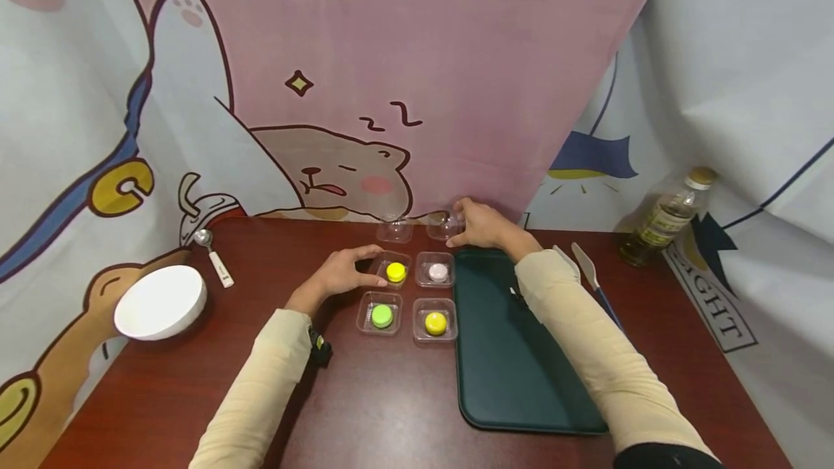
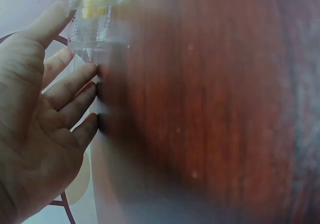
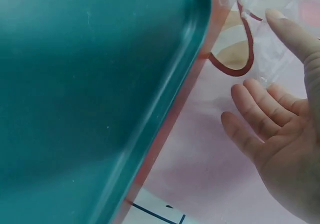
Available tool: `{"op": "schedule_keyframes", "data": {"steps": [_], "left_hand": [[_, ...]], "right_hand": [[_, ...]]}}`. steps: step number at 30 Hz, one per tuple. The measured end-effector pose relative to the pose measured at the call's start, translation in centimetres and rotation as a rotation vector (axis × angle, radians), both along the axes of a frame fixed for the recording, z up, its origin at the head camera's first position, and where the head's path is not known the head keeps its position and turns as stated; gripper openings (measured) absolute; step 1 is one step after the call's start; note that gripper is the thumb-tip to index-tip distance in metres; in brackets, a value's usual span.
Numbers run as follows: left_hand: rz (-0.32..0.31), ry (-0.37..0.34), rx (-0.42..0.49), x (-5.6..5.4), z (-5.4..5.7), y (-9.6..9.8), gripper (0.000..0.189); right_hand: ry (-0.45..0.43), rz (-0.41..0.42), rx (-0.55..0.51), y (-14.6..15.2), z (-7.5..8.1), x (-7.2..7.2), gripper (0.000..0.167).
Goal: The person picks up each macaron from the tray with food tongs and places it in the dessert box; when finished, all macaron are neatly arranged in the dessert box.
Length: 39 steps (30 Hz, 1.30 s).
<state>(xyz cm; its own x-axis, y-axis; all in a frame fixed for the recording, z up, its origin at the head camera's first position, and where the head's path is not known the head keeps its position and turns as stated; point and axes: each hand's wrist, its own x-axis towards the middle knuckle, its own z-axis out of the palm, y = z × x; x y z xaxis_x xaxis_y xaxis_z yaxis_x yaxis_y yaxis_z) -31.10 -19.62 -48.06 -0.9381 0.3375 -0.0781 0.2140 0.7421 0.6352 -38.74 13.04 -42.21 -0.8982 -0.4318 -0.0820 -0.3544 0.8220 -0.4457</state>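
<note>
Small clear plastic boxes stand in two rows, each with one macaron. My left hand (image 1: 340,271) holds the back-left box (image 2: 90,34) by its sides between thumb and index finger; a yellow macaron (image 1: 395,272) lies in it. The other fingers are spread, their tips at the table. Beside it is a box with a pale pink macaron (image 1: 438,273). In front are boxes with a green macaron (image 1: 381,316) and another yellow one (image 1: 436,323). At the back, my right hand (image 1: 485,225) grips a clear plastic lid (image 3: 270,54) between thumb and fingers. A second lid (image 1: 394,230) lies left of it.
A dark green tray (image 1: 502,389) lies under my right forearm, right of the boxes. Beyond it are a spatula (image 1: 586,266) and an oil bottle (image 1: 664,219). On the left are a white bowl (image 1: 160,302) and a small scoop (image 1: 215,259). A printed cloth (image 1: 456,93) hangs behind the table.
</note>
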Motion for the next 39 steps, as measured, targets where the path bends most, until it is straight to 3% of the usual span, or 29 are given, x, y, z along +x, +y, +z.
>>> {"op": "schedule_keyframes", "data": {"steps": [5,15,26,39], "left_hand": [[0.01,-0.003,0.005,0.1,0.0,0.0,0.077],[0.019,0.003,0.013,0.5,0.2,0.2,0.076],[0.044,0.031,-0.005,1.3,0.0,0.7,0.081],[0.058,0.062,-0.042,1.6,0.5,0.6,0.09]], "right_hand": [[0.045,0.015,-0.083,0.4,0.0,0.9,0.083],[0.093,0.019,-0.118,1.1,-0.4,2.2,0.084],[0.114,-0.032,-0.131,1.0,0.6,3.8,0.081],[0.158,-0.03,-0.122,0.4,2.5,5.4,0.082]]}}
